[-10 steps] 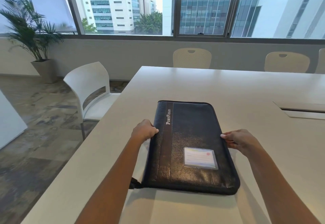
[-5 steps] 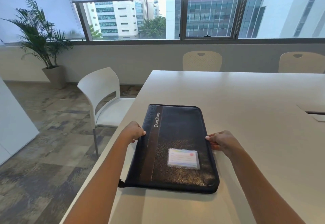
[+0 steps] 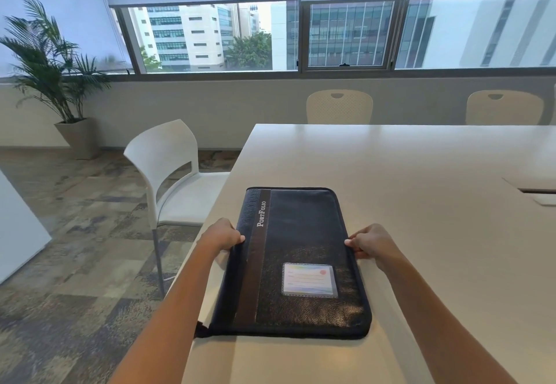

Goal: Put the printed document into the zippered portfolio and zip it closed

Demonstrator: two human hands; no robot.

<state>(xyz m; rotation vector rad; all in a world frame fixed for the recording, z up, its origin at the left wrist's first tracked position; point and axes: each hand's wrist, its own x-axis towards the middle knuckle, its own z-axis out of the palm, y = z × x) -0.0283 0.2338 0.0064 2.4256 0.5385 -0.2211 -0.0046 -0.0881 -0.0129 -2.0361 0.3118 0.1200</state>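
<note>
A dark blue zippered portfolio (image 3: 301,245) lies flat and closed on the white table (image 3: 421,191), near the table's left edge. It bears the word "PortFolio" on a brown strip and a clear card pocket (image 3: 310,279) on its cover. My left hand (image 3: 221,234) grips its left edge and my right hand (image 3: 371,243) grips its right edge. No printed document shows anywhere in view.
A white chair (image 3: 168,170) stands just left of the table. Two cream chairs (image 3: 339,107) stand at the far side. A cable hatch (image 3: 538,192) sits in the tabletop at right. A potted palm (image 3: 57,73) stands in the far left corner.
The portfolio and both hands have shifted left, closer to the table's left edge. Both hands keep their hold on its two sides.
</note>
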